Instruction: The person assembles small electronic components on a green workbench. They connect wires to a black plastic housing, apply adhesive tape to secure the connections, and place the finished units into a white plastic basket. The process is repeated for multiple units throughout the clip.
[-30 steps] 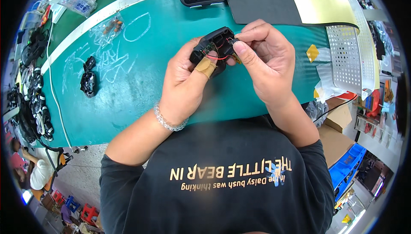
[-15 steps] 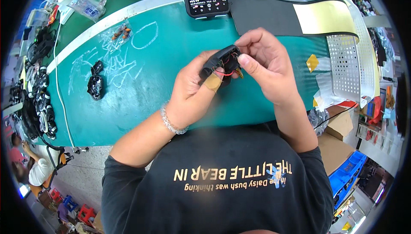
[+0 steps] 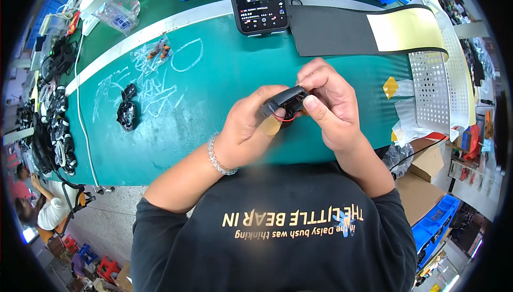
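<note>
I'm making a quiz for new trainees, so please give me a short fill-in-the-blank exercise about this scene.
The left hand and right hand both hold a casing coloured ____.
The bright wire showing at the casing is ____.
The beaded bracelet is worn on the person's ____ side.

Missing words: black; red; left.

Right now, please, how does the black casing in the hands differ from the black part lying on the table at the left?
The black casing is held in the left hand and right hand; the black part lies on the green table, untouched. A red wire shows at the casing; none can be made out on the part. Both are black.
</note>
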